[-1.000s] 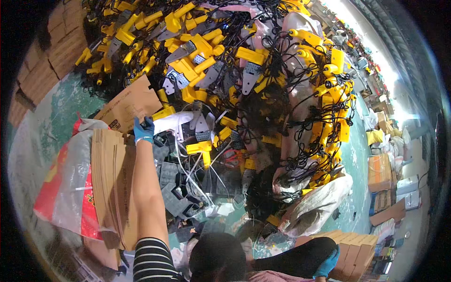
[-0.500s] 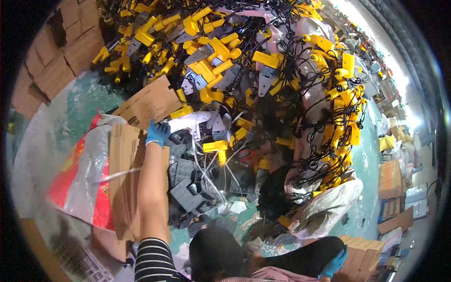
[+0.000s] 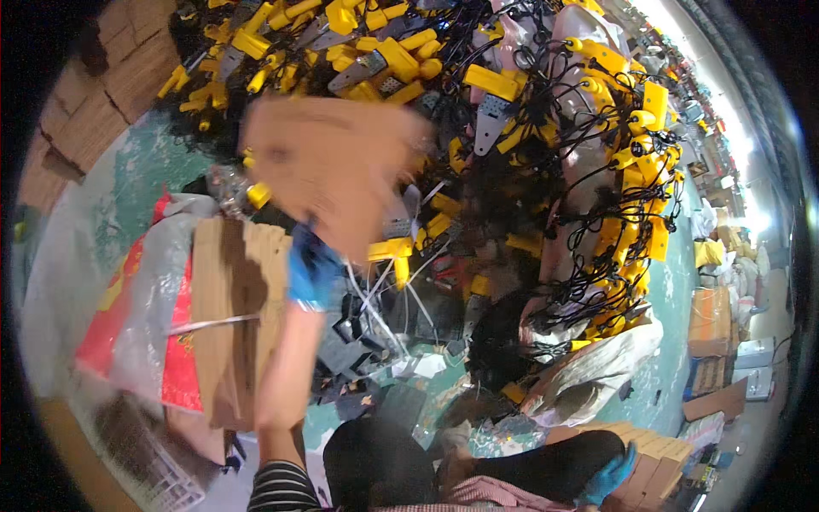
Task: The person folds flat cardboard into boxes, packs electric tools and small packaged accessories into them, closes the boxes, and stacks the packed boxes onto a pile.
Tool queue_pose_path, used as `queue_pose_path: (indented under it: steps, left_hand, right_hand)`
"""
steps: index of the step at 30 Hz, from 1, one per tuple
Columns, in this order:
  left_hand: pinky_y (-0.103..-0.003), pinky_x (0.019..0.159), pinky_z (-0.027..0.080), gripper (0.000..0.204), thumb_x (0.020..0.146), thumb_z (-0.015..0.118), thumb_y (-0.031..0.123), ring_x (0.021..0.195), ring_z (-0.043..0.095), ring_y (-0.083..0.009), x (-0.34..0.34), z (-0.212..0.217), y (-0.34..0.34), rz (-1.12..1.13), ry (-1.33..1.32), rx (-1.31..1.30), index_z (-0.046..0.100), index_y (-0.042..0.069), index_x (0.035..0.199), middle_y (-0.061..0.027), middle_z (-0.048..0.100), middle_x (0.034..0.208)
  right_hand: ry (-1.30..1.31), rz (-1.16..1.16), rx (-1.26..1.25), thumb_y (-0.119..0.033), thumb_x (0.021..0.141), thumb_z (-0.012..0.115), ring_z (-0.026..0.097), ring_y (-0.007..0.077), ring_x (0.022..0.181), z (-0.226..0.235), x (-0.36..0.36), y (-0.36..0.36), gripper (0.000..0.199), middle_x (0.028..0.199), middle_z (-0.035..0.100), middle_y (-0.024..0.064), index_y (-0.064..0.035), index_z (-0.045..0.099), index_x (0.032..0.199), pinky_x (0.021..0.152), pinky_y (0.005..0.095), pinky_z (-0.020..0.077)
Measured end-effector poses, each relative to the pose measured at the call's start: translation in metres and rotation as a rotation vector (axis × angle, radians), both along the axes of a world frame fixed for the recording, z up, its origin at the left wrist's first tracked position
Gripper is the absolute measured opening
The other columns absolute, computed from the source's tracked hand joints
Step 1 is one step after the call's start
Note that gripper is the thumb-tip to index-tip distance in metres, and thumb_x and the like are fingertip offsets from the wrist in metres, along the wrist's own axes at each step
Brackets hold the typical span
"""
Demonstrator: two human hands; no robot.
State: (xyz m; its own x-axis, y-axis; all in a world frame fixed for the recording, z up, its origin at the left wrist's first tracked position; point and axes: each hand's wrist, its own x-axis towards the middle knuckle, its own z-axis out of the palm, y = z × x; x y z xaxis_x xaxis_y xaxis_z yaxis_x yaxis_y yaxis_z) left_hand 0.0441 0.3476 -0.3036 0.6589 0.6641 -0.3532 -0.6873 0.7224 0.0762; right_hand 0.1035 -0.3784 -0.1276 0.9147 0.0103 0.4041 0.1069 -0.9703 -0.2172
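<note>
Near centre, left fingers [image 3: 304, 244] hold blurred cardboard [image 3: 337, 158]; beside knee [image 3: 595, 450], right fingers [image 3: 625, 462]: grip unclear.

The left hand [image 3: 312, 269] has lifted the cardboard sheet [image 3: 337, 166]. It now hides part of the near-left edge of the yellow pile [image 3: 490, 81].

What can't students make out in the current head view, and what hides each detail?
All in the head view:
Left hand: exact finger placement, blurred.
Cardboard piece: any fine surface markings, blurred.
Whatever lies directly behind that piece: hidden by the cardboard.
Right hand: its forearm, cut off by the lower edge.
Yellow parts: the pile's far end, cut off by the upper edge.
</note>
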Motion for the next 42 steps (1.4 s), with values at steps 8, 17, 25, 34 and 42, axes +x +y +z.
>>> queue_pose_path:
  steps: [8,17,25,34,42]
  left_hand:
    - [-0.033,0.092,0.050,0.033,0.091,0.065,0.018,0.105,0.064,-0.0193,-0.076,0.176,-0.151,-0.701,0.226,1.269,0.063,0.001,0.119,-0.0074,0.067,0.115]
    - [-0.032,0.100,0.044,0.041,0.098,0.057,0.008,0.115,0.056,-0.0176,-0.143,0.237,-0.226,-0.066,0.793,1.285,0.047,-0.001,0.136,-0.0080,0.058,0.128]
    - [-0.028,0.095,0.045,0.051,0.097,0.065,0.015,0.105,0.056,-0.0138,-0.141,0.232,-0.299,-0.043,1.031,1.277,0.045,0.003,0.141,-0.0055,0.060,0.120]
    - [-0.030,0.099,0.046,0.054,0.097,0.062,0.017,0.116,0.056,-0.0184,-0.155,0.230,-0.306,-0.021,0.929,1.254,0.041,0.005,0.146,-0.0073,0.053,0.134]
    - [-0.038,0.113,0.036,0.063,0.081,0.062,0.003,0.132,0.049,-0.0235,-0.192,0.238,-0.359,-0.188,0.550,1.313,0.046,-0.001,0.142,-0.0125,0.053,0.140]
  right_hand:
    - [0.063,1.366,0.075,-0.007,0.065,0.077,0.059,0.0310,0.118,0.121,0.033,0.298,0.063,0.124,0.065,0.0133,-0.0058,0.064,0.126,0.103,0.0413,0.0439]
    - [0.924,1.005,0.927,0.000,0.080,0.073,0.065,0.0143,0.102,0.046,-0.028,0.275,0.040,0.116,0.070,0.0110,-0.0022,0.066,0.120,0.089,0.0320,0.0522]
    - [0.940,1.530,0.817,-0.003,0.075,0.071,0.055,0.0200,0.122,0.078,-0.036,0.252,0.080,0.136,0.058,0.0145,-0.0083,0.041,0.150,0.105,0.0360,0.0435]
    - [1.531,1.355,1.264,-0.025,0.089,0.072,0.039,0.0241,0.139,0.075,-0.085,0.241,0.080,0.152,0.040,0.0126,-0.0068,0.029,0.154,0.116,0.0390,0.0300]
    - [0.595,1.319,1.369,-0.039,0.082,0.068,0.040,0.0246,0.136,0.049,-0.048,0.239,0.077,0.150,0.035,0.0148,-0.0039,0.039,0.143,0.111,0.0366,0.0350]
